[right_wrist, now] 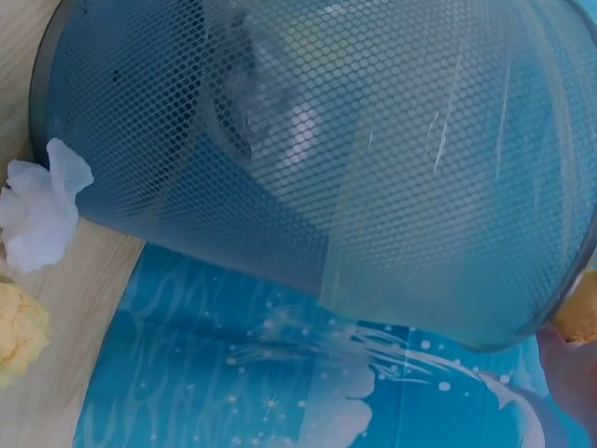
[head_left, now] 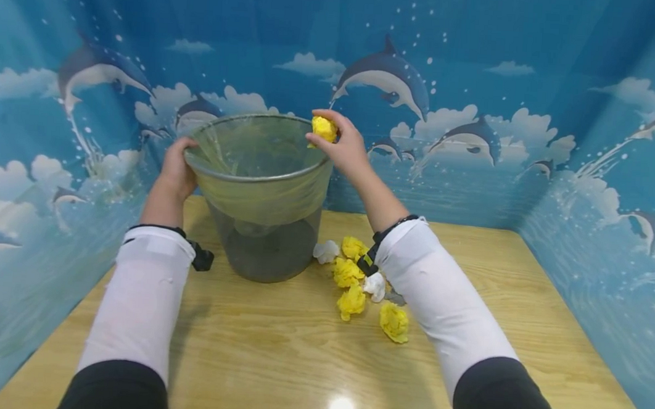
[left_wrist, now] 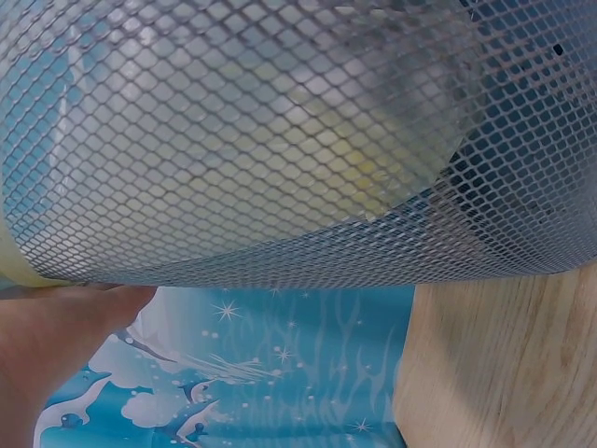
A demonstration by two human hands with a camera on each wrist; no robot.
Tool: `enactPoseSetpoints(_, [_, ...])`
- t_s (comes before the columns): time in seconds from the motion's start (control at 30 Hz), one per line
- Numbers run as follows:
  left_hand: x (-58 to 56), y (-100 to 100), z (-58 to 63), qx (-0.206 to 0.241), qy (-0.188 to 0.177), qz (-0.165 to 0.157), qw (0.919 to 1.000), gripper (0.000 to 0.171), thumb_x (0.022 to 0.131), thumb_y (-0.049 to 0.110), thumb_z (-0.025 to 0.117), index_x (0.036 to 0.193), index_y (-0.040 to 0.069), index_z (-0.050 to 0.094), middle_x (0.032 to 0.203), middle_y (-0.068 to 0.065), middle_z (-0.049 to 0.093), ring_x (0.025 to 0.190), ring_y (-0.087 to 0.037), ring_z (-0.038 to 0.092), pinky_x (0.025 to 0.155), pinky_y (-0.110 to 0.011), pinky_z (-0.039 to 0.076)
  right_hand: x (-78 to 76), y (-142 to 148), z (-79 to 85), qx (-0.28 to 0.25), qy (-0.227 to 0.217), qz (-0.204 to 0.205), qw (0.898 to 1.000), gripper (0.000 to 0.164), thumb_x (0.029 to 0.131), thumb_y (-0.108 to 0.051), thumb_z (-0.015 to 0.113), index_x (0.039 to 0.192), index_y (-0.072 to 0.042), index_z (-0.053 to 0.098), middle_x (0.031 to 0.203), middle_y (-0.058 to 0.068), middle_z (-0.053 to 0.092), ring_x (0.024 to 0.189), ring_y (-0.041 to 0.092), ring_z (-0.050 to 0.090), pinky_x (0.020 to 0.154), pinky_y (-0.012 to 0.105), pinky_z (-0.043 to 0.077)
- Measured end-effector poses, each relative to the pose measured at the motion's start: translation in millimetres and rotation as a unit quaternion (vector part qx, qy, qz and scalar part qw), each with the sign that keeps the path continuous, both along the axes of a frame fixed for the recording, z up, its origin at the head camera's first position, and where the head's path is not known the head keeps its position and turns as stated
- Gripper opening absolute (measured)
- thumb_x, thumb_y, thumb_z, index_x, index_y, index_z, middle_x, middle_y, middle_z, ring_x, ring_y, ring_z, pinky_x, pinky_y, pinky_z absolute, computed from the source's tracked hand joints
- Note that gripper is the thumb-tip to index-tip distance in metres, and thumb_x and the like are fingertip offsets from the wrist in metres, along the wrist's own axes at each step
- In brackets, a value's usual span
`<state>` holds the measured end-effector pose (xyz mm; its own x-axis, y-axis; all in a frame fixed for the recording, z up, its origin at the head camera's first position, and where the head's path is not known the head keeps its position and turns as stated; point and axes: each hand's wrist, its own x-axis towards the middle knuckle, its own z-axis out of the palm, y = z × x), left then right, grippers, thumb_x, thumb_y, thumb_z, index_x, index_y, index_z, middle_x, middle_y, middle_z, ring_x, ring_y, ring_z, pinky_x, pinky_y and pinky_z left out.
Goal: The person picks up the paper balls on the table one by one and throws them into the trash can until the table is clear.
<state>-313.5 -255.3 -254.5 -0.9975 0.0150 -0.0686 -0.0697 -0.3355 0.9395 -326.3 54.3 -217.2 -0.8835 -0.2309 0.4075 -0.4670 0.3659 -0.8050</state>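
A dark mesh wastebasket (head_left: 269, 248) stands upright on the table, lined with a thin yellowish see-through bag (head_left: 250, 203) folded over its rim. My left hand (head_left: 176, 169) grips the rim on the left side; in the left wrist view that hand (left_wrist: 61, 341) is against the outside near the rim. At the right rim, my right hand (head_left: 349, 147) pinches a crumpled yellow paper ball (head_left: 324, 129) between thumb and fingers. Through the mesh, blurred pale and yellowish shapes (left_wrist: 368, 173) show inside the bag. In the right wrist view the held ball (right_wrist: 580, 310) is partly cut off.
Right of the wastebasket lie several crumpled yellow paper balls (head_left: 351, 301), white ones (head_left: 326, 251) and a grey piece (head_left: 395, 296) partly behind my right sleeve. The wooden table (head_left: 264, 349) meets a dolphin-print curtain (head_left: 472, 193) at the back and sides.
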Motion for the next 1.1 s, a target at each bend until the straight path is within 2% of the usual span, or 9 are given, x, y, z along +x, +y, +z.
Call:
enactPoseSetpoints(0.13, [1.3,-0.3,0.4,-0.001,-0.001,0.000,1.0000,0.076,0.099,0.031,0.033,0.150,0.034,-0.023,0.161,0.018,-0.006,0.147,-0.005,0.012,0.104,-0.023,0.024,-0.2,-4.5,0.4,0.024,0.011,0.002,1.000,0.049,0.092,-0.027,0.067,0.138,-0.022,0.053,0.144,0.004,0.044,0.122,0.020,0.050,0.097,0.033,0.047])
enactPoseSetpoints(0.23, [2.7,-0.8,0.7,0.000,0.001,-0.001,1.0000,0.074,0.099,0.031,0.034,0.152,0.034,-0.017,0.162,0.015,0.004,0.139,-0.006,0.025,0.098,-0.022,0.027,-0.8,-7.2,0.8,0.038,0.019,0.004,0.999,0.048,0.092,-0.027,0.067,0.138,-0.021,0.053,0.142,0.005,0.046,0.122,0.020,0.049,0.097,0.034,0.047])
enactPoseSetpoints(0.3, [3.4,-1.2,0.8,0.000,0.002,-0.003,1.0000,0.072,0.099,0.031,0.033,0.153,0.033,-0.014,0.162,0.014,0.008,0.135,-0.005,0.029,0.098,-0.022,0.028,-0.9,-9.2,1.0,0.043,0.027,0.007,0.999,0.049,0.092,-0.027,0.067,0.138,-0.020,0.053,0.142,0.006,0.046,0.123,0.021,0.049,0.098,0.034,0.046])
enactPoseSetpoints(0.57, [4.1,-1.9,0.5,0.004,0.002,-0.008,1.0000,0.070,0.099,0.030,0.033,0.154,0.033,-0.010,0.162,0.014,0.011,0.123,-0.002,0.038,0.097,-0.021,0.029,-1.5,-16.6,2.7,0.047,0.046,0.026,0.998,0.049,0.093,-0.025,0.066,0.139,-0.019,0.052,0.143,0.006,0.045,0.124,0.021,0.048,0.097,0.034,0.046])
enactPoseSetpoints(0.67, [3.6,-1.4,0.4,0.001,0.001,-0.003,1.0000,0.070,0.099,0.031,0.033,0.154,0.032,-0.010,0.162,0.013,0.010,0.127,-0.003,0.036,0.098,-0.022,0.029,-2.0,-18.7,3.4,0.050,0.048,0.027,0.997,0.049,0.093,-0.025,0.066,0.139,-0.019,0.052,0.143,0.005,0.046,0.123,0.020,0.048,0.097,0.032,0.046])
enactPoseSetpoints(0.77, [2.5,-0.2,0.5,-0.004,-0.001,-0.002,1.0000,0.072,0.099,0.032,0.032,0.152,0.033,-0.017,0.162,0.016,0.002,0.142,-0.005,0.023,0.106,-0.023,0.025,-2.4,-20.9,3.5,0.054,0.050,0.028,0.997,0.049,0.093,-0.024,0.066,0.139,-0.018,0.052,0.142,0.006,0.045,0.124,0.020,0.048,0.097,0.031,0.046])
enactPoseSetpoints(0.87, [1.6,0.9,0.7,-0.008,-0.001,-0.004,1.0000,0.073,0.099,0.033,0.031,0.151,0.033,-0.020,0.161,0.019,-0.003,0.148,-0.005,0.008,0.114,-0.025,0.017,-2.2,-23.0,3.3,0.061,0.050,0.027,0.997,0.049,0.092,-0.025,0.066,0.139,-0.018,0.052,0.144,0.006,0.044,0.125,0.020,0.048,0.097,0.030,0.046])
enactPoseSetpoints(1.0, [1.5,1.1,0.9,-0.006,0.000,-0.004,1.0000,0.072,0.099,0.032,0.030,0.151,0.033,-0.019,0.161,0.018,0.000,0.148,-0.005,0.009,0.114,-0.025,0.017,-1.4,-25.0,3.6,0.079,0.046,0.029,0.995,0.051,0.093,-0.026,0.066,0.141,-0.019,0.050,0.147,0.005,0.042,0.126,0.021,0.047,0.097,0.030,0.046])
enactPoseSetpoints(1.1, [2.1,0.5,0.5,-0.006,0.002,-0.003,1.0000,0.071,0.099,0.032,0.031,0.153,0.032,-0.016,0.162,0.016,0.004,0.145,-0.006,0.017,0.108,-0.023,0.022,-0.9,-25.5,4.4,0.103,0.048,0.036,0.993,0.056,0.093,-0.028,0.066,0.145,-0.021,0.046,0.153,0.004,0.036,0.136,0.022,0.040,0.106,0.036,0.041])
